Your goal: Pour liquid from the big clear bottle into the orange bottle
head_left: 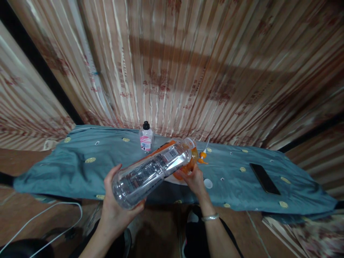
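My left hand point(118, 204) is wrapped round the base of a large clear plastic bottle point(147, 172) with a printed label and barcode. The bottle is tilted, its uncapped-looking mouth up and to the right, above an orange bottle point(192, 159). My right hand point(194, 181), with a silver bangle at the wrist, grips the orange bottle, which is partly hidden behind the clear one. An orange pump top point(202, 155) with a thin tube lies just beyond my right hand. Close to that hand rests a round white cap point(208, 183).
A small clear bottle point(146, 138) with a pink label and black cap stands at the back of the table. A dark phone point(264, 178) lies on the right of the teal tablecloth point(231, 172). Behind hangs a patterned curtain point(172, 64). A white cable point(60, 203) loops at lower left.
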`<action>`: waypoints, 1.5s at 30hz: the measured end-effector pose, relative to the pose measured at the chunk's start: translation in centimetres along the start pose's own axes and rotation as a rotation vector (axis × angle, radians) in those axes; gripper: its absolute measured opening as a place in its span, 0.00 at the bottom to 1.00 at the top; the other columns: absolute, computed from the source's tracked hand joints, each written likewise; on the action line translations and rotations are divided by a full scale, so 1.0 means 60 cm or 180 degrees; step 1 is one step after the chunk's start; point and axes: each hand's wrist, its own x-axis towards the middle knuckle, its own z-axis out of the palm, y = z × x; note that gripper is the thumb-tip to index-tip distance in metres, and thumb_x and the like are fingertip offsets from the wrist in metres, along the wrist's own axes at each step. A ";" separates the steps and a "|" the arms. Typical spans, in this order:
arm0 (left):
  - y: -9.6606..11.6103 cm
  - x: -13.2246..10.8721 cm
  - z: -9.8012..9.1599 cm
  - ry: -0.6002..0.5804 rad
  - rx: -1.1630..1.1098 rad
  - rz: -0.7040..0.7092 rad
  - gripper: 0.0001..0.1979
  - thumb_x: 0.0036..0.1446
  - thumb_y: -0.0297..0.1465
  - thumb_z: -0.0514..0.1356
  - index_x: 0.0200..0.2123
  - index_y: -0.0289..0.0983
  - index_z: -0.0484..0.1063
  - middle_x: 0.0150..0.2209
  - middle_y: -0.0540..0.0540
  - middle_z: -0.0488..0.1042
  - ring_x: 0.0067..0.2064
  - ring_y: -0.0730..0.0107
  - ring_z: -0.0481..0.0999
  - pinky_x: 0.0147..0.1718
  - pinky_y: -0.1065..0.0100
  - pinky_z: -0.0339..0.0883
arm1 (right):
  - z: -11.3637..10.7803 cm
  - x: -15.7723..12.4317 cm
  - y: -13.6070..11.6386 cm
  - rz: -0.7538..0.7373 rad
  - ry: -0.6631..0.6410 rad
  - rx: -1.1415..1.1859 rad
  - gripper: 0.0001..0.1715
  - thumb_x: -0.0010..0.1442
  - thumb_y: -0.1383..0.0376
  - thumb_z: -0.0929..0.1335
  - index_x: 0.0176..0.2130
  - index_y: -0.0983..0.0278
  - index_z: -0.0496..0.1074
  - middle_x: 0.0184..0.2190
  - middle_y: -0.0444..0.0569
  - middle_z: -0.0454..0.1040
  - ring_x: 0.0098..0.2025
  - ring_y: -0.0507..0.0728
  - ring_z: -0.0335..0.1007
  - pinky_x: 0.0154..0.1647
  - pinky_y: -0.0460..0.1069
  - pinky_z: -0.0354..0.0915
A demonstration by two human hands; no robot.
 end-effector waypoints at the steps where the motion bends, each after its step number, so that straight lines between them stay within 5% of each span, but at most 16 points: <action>1: -0.001 -0.001 0.000 0.0001 -0.0013 0.0011 0.53 0.46 0.40 0.81 0.75 0.51 0.68 0.58 0.44 0.85 0.53 0.41 0.91 0.56 0.40 0.91 | 0.000 0.000 0.000 -0.0012 0.0013 0.0012 0.51 0.50 0.22 0.80 0.49 0.58 0.81 0.43 0.65 0.93 0.46 0.79 0.92 0.48 0.67 0.86; 9: -0.019 -0.001 -0.006 -0.0069 0.0090 0.0174 0.53 0.50 0.40 0.81 0.78 0.50 0.67 0.60 0.40 0.84 0.54 0.38 0.91 0.57 0.34 0.90 | 0.000 0.001 -0.001 0.0068 0.0023 -0.0074 0.41 0.50 0.35 0.86 0.48 0.57 0.79 0.41 0.59 0.93 0.46 0.78 0.93 0.48 0.66 0.86; 14: -0.051 0.016 -0.034 -0.0662 0.0326 0.0553 0.59 0.51 0.38 0.86 0.79 0.49 0.60 0.60 0.41 0.84 0.53 0.44 0.93 0.53 0.43 0.93 | -0.001 -0.001 -0.006 0.0110 -0.0042 0.0086 0.41 0.49 0.34 0.84 0.48 0.56 0.78 0.43 0.59 0.93 0.46 0.76 0.92 0.46 0.64 0.85; 23: -0.053 0.021 -0.038 -0.0628 0.0443 0.0506 0.59 0.51 0.39 0.85 0.79 0.45 0.60 0.58 0.41 0.83 0.52 0.47 0.93 0.53 0.48 0.91 | -0.001 0.001 -0.008 0.0136 -0.0029 -0.0008 0.38 0.48 0.39 0.85 0.47 0.56 0.78 0.42 0.58 0.92 0.47 0.77 0.93 0.48 0.65 0.86; 30: -0.055 0.020 -0.040 -0.0665 0.0374 0.0441 0.59 0.52 0.38 0.85 0.79 0.46 0.58 0.58 0.43 0.81 0.52 0.50 0.92 0.54 0.50 0.90 | 0.003 0.001 -0.001 0.0120 -0.0050 0.0035 0.42 0.48 0.33 0.84 0.47 0.56 0.78 0.42 0.60 0.91 0.45 0.76 0.91 0.44 0.63 0.84; 39: -0.052 0.020 -0.040 -0.0621 0.0469 0.0598 0.58 0.51 0.38 0.86 0.78 0.46 0.61 0.60 0.42 0.80 0.53 0.49 0.91 0.54 0.51 0.90 | 0.000 0.001 0.000 0.0118 -0.0066 0.0055 0.38 0.50 0.39 0.85 0.49 0.58 0.79 0.41 0.57 0.90 0.45 0.74 0.90 0.45 0.63 0.85; 45: -0.057 0.023 -0.043 -0.0609 0.0583 0.0809 0.57 0.53 0.38 0.85 0.79 0.46 0.60 0.61 0.42 0.80 0.53 0.51 0.91 0.53 0.52 0.90 | 0.001 0.001 0.001 0.0119 -0.0063 0.0134 0.44 0.48 0.30 0.83 0.48 0.57 0.79 0.43 0.60 0.92 0.47 0.76 0.91 0.47 0.64 0.84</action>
